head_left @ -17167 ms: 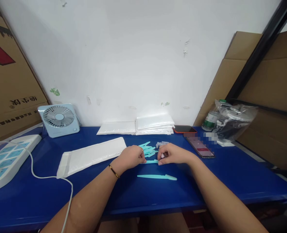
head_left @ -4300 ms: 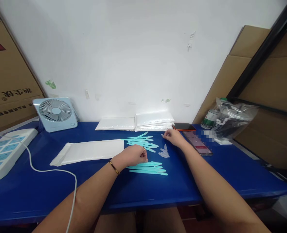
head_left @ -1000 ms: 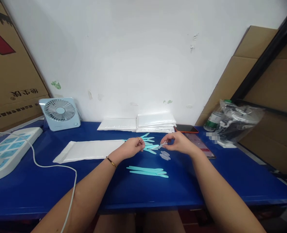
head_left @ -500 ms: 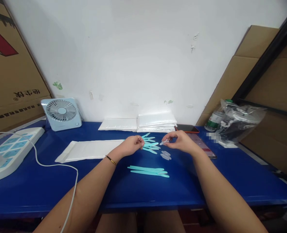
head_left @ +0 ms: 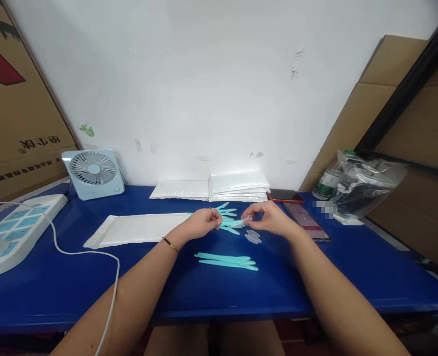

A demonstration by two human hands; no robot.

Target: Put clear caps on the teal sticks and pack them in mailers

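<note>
My left hand [head_left: 206, 222] is closed on the handle of a teal eyebrow razor [head_left: 234, 223], its blade end pointing right. In my right hand [head_left: 265, 217] a small clear plastic cap [head_left: 247, 218] is pinched between thumb and fingertips, right at the razor's tip. Whether the cap is around the tip or only touching it I cannot tell. Beneath and behind the left fingers lie several more teal razors [head_left: 227, 212], fanned out and partly hidden. A few loose clear caps [head_left: 253, 237] rest just below my right hand. Nearer to me, several teal razors [head_left: 224, 261] lie together in a row.
A white padded sleeve [head_left: 137, 230] lies left of my hands, and stacked white packets [head_left: 237, 185] stand against the wall. Two phones [head_left: 308, 221] are on the right, near a bottle [head_left: 327, 184] and plastic bag [head_left: 367, 185]. Leftward are a fan [head_left: 93, 173], power strip [head_left: 22, 227] and cable.
My right hand has moved left with the clear cap, closing the gap to the razor's tip. The left hand has shifted very slightly right, still holding the razor.
</note>
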